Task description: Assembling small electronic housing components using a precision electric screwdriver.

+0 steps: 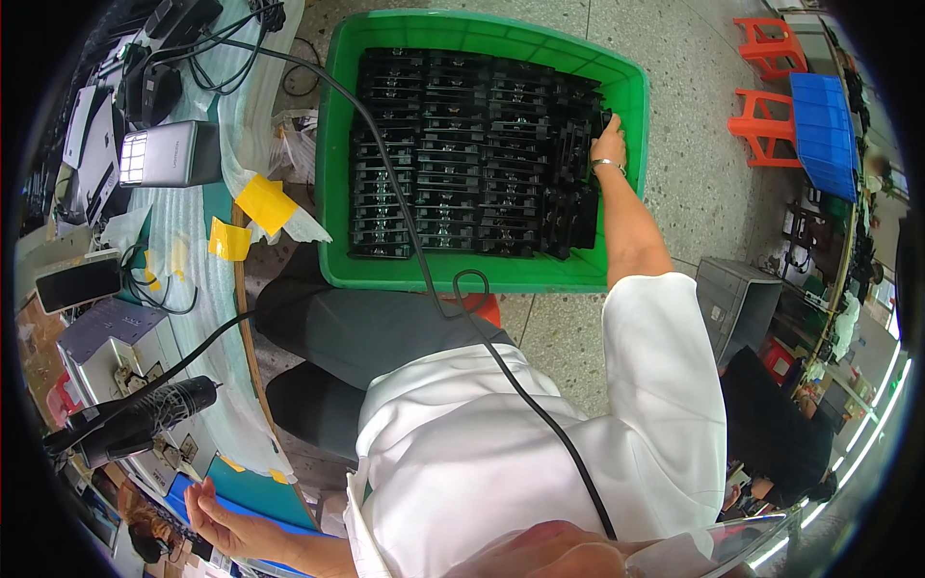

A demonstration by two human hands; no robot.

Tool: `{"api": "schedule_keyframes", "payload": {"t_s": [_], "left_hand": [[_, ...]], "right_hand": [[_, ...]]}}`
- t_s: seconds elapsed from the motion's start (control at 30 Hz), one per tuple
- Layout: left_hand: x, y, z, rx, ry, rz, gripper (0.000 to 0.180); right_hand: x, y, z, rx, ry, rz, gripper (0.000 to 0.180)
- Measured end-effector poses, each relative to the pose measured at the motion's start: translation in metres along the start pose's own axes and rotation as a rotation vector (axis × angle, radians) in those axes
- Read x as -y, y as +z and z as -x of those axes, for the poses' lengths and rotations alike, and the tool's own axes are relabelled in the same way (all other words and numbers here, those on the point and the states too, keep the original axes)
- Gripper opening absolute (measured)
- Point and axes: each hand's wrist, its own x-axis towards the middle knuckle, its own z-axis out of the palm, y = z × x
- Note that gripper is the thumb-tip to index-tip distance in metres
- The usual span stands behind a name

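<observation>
Our right hand (609,143) closes on a black part (599,123) in the green crate (337,173); our left hand (217,515) rests open. We should lift it straight, clear of its neighbours.

Orange stools (766,87), blue crate (824,130), yellow tape (265,202), phone (77,284) on bench.

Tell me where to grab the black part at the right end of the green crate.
Pinch the black part by its upper edge, coming from above: the parts stand on edge, packed tightly in the green crate, so only the tops are free. The right hand is there.
</observation>
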Motion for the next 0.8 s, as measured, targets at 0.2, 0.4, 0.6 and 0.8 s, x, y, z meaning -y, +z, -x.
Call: {"api": "schedule_keyframes", "payload": {"t_s": [0.2, 0.4, 0.6, 0.8], "left_hand": [[0.004, -0.002, 0.003, 0.013, -0.028, 0.0, 0.025], [-0.003, 0.005, 0.005, 0.03, -0.045, -0.039, 0.025], [-0.002, 0.001, 0.007, 0.047, -0.014, -0.038, 0.024], [0.007, -0.01, 0.017, 0.037, -0.015, -0.09, 0.025]], "right_hand": [[0.001, 0.018, 0.017, -0.121, -0.031, 0.006, 0.07], [-0.023, 0.039, 0.037, -0.015, -0.127, 0.145, 0.056], [-0.021, 0.034, 0.029, -0.001, -0.035, 0.147, 0.05], [-0.031, 0.058, 0.025, 0.169, 0.07, 0.163, 0.056]]}}
